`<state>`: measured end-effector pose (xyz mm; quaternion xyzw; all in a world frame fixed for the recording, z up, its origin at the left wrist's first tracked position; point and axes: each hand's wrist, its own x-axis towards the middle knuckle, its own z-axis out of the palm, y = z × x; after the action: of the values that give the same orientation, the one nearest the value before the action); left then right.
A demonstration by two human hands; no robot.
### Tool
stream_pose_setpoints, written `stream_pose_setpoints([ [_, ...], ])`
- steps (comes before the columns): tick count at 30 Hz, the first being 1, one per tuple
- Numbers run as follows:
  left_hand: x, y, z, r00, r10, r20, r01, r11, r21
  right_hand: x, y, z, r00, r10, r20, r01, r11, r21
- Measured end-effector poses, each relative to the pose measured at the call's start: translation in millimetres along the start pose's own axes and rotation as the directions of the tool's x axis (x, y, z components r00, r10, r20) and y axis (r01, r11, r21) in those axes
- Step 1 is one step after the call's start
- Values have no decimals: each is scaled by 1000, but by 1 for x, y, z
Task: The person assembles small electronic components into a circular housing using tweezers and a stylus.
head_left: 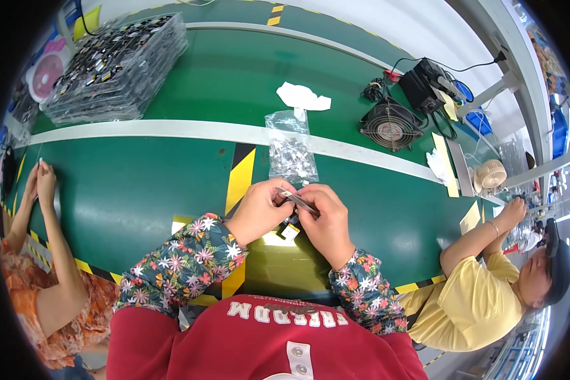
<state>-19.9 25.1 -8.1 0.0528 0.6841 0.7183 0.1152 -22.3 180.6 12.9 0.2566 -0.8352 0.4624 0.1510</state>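
Observation:
My right hand [328, 221] is closed round a pair of grey metal tweezers [305, 204], which point up and left toward my left fingertips. My left hand [259, 210] pinches at the tweezers' tip; a small pale bit shows there, too small to name. Just below my fingers is a small black part with a white and yellow face [289, 232]; I cannot tell whether it hangs from my hand or lies on the table. Right beyond my hands lies a clear plastic bag [290, 149] of small white and grey pieces.
Glossy yellow sheet [285, 272] lies before me on the green table [139, 183]. White tissue [301, 97] is past the bag. Stacked clear trays of parts [117, 69] stand far left, a black fan [389, 123] far right. Co-workers' arms [63, 272] flank me, left and right [475, 244].

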Motion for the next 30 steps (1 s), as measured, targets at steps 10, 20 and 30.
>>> stream_pose_setpoints([
  [10, 3, -10, -3, 999, 32, 4, -32, 999, -9, 1, 6, 1, 1000, -24, 8, 24, 1000, -9],
  [20, -1, -3, 1, 995, 72, 70, -80, 989, 123, 6, 11, -16, 913, 336, 232, -365, 926, 94],
  [30, 1, 10, 2, 966, -16, 256, 31, 998, -54, 1, 21, -68, 859, 507, -63, -294, 590, 752],
])
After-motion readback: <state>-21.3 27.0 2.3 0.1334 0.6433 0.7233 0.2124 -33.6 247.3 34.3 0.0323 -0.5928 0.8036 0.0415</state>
